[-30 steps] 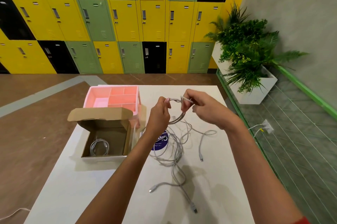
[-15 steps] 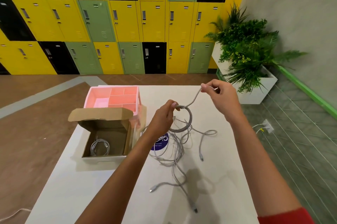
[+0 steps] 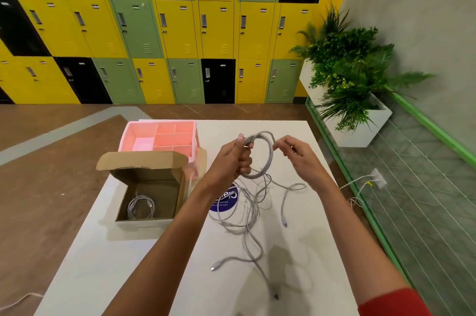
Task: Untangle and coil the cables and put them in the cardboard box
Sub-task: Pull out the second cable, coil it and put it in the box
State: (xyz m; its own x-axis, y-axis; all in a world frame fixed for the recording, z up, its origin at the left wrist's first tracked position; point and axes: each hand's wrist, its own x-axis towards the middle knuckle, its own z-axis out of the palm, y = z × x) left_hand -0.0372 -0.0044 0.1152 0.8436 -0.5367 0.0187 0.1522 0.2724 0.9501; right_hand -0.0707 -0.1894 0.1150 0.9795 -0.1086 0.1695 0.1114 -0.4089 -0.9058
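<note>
Two hands hold one grey cable loop [image 3: 268,153]: left fingers [image 3: 242,158] clenched on it, right fingers [image 3: 283,144] pinching its top.

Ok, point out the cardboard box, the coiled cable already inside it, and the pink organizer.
cardboard box [image 3: 181,187]: head view, its right inner wall.
coiled cable [image 3: 140,206]: head view, middle of the coil.
pink organizer [image 3: 159,123]: head view, its far rim.
</note>
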